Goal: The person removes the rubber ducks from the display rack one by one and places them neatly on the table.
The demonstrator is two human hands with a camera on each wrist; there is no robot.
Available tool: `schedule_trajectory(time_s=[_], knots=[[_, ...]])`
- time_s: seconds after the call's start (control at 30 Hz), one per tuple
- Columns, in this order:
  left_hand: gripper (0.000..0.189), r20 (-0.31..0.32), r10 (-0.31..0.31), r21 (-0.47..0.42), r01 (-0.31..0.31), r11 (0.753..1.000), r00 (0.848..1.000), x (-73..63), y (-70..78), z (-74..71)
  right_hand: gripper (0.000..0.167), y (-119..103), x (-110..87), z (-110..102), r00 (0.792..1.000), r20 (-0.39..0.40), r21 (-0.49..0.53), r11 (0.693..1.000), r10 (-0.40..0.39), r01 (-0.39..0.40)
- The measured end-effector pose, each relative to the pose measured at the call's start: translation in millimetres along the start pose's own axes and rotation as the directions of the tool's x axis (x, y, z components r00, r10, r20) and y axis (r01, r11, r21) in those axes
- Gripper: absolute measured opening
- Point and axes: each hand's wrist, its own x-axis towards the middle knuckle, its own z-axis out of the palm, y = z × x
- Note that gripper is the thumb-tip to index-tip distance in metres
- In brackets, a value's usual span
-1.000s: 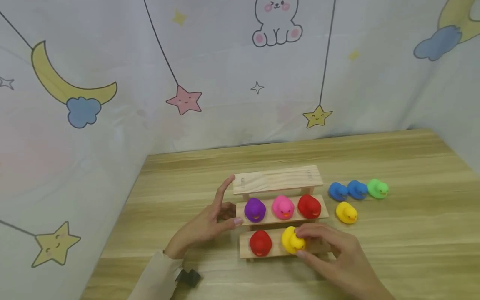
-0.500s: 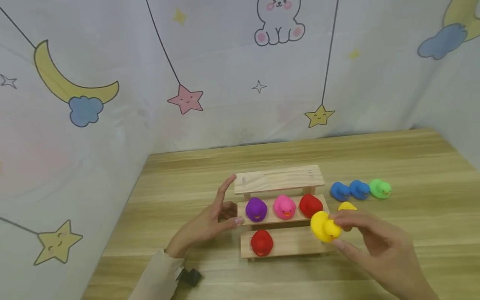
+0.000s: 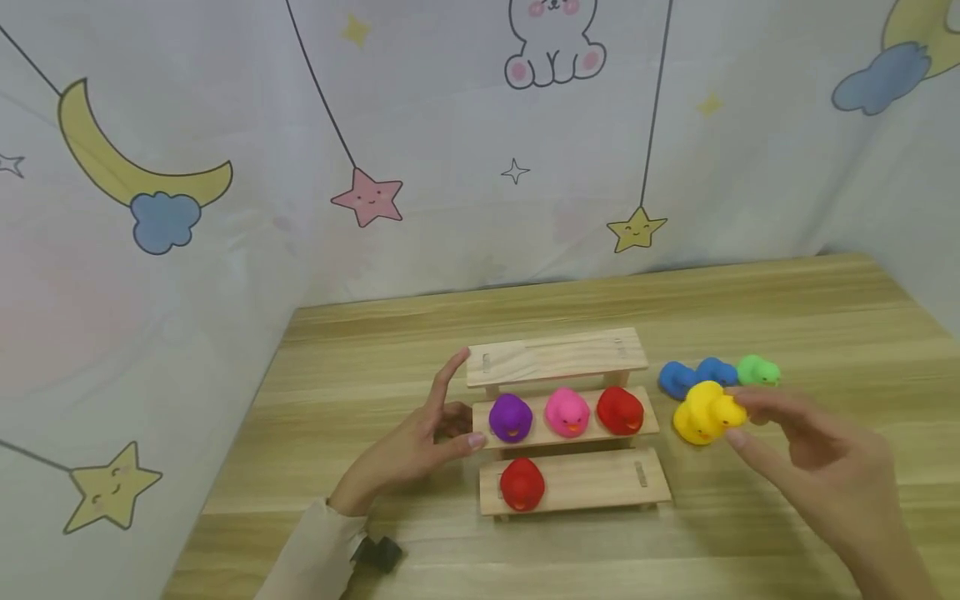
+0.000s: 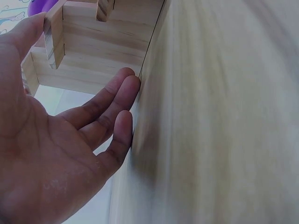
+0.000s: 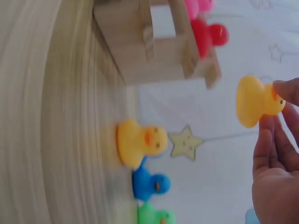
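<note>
My right hand [image 3: 832, 467] pinches a yellow rubber duck [image 5: 251, 100] by its head, between thumb and fingers. The duck hangs in the air right of a three-step wooden stand. A second yellow duck [image 5: 133, 142] sits on the table, partly covered by the held one in the head view. My left hand [image 3: 412, 450] rests against the stand's left end, thumb on the middle step [image 3: 540, 440] and index finger at the top step [image 3: 558, 357]; its other fingers are loosely bent. Purple [image 3: 511, 418], pink [image 3: 567, 412] and red [image 3: 620, 411] ducks occupy the middle step. Another red duck [image 3: 522, 484] stands on the bottom step [image 3: 592, 483].
Two blue ducks [image 3: 678, 380] and a green duck [image 3: 759, 371] stand in a row on the wooden table [image 3: 840, 333], right of the stand. A printed cloth [image 3: 450, 100] with stars and moons hangs behind. A black strap piece [image 3: 382, 552] is at my left wrist.
My right hand has lifted the yellow duck off the bottom step and carried it right and away from me, over the other yellow duck. My left hand has stayed at the stand.
</note>
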Motion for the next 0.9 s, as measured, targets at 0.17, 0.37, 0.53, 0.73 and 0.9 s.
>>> schedule_trajectory(time_s=[0.17,0.37,0.53,0.73,0.9], knots=[[0.107,-0.002,0.004,-0.005,-0.004,1.000,1.000,0.4,0.8,0.7,0.046,-6,-0.8,-22,0.979,-0.125,-0.163,0.970,0.159,-0.179],[0.107,-0.009,0.013,-0.006,-0.013,1.000,1.000,0.5,1.1,0.9,0.044,-10,-2.4,-37,0.915,-0.236,-0.480,0.780,0.327,-0.402],[0.107,-0.011,0.012,-0.004,-0.012,1.000,1.000,0.7,1.2,0.5,0.043,-6,-4.4,-44,0.855,-0.277,-0.613,0.604,0.438,-0.508],[0.107,-0.005,0.005,0.001,-0.005,1.000,1.000,-0.2,1.9,-0.2,0.039,4,-9.3,-50,0.827,-0.272,-0.628,0.560,0.492,-0.540],[0.107,-0.005,0.010,-0.002,-0.010,1.000,1.000,-0.1,1.2,0.5,0.035,10,-11.3,-58,0.831,-0.248,-0.691,0.510,0.498,-0.512]])
